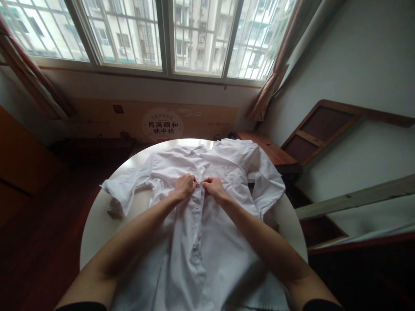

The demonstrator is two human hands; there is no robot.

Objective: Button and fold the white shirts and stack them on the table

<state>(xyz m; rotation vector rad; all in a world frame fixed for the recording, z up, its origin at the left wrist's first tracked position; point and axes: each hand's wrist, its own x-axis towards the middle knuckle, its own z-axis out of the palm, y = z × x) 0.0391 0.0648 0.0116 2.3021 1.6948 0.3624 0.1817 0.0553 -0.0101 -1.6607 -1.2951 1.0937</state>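
A white button-up shirt (194,224) lies face up on a round white table (97,220), collar toward the window and sleeves spread to both sides. My left hand (184,186) and my right hand (213,188) meet at the button placket on the upper chest. Both are closed in a pinch on the placket edges, fingertips almost touching each other. Several buttons run down the placket below my hands.
A cardboard panel with printed characters (162,123) leans under the window. A wooden board (266,149) and a framed wooden panel (320,129) rest against the right wall. Dark wooden floor (42,242) lies left of the table. Curtains hang at both window ends.
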